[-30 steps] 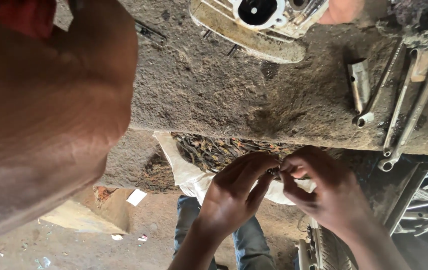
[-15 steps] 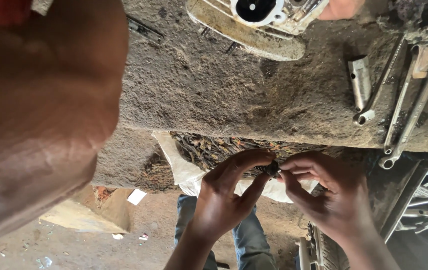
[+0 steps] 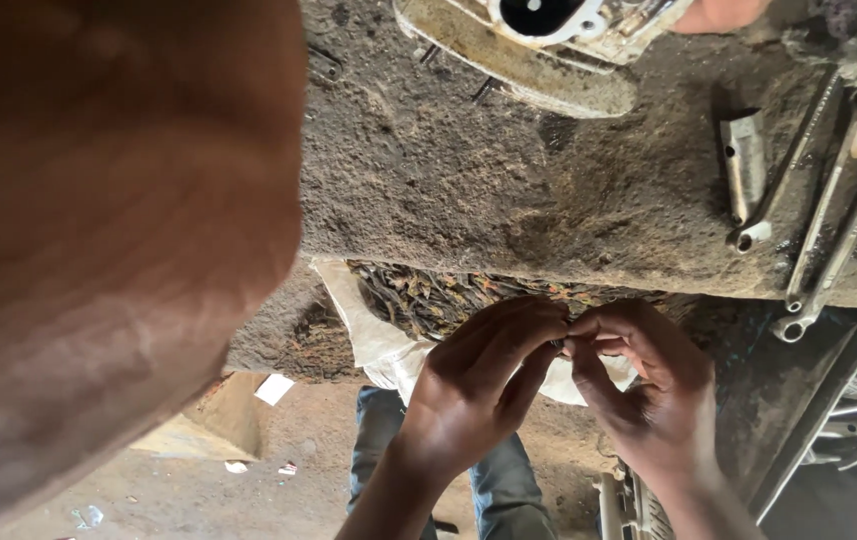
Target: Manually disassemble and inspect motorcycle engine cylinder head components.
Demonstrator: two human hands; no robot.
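Both hands meet at the worktop's near edge. The left hand (image 3: 479, 385) and right hand (image 3: 649, 395) press their fingertips together around a small dark part (image 3: 557, 343) — too small and too hidden to tell its shape or which way its long axis runs. Behind the hands a white sack (image 3: 374, 335) hangs open over that edge, full of dark metal scraps. Toward the worktop's (image 3: 469, 190) right end lie long wrenches (image 3: 829, 240), slanting from far to near — beside a short metal socket piece (image 3: 746, 165). A grimy engine casing (image 3: 539, 40) sits at the far edge.
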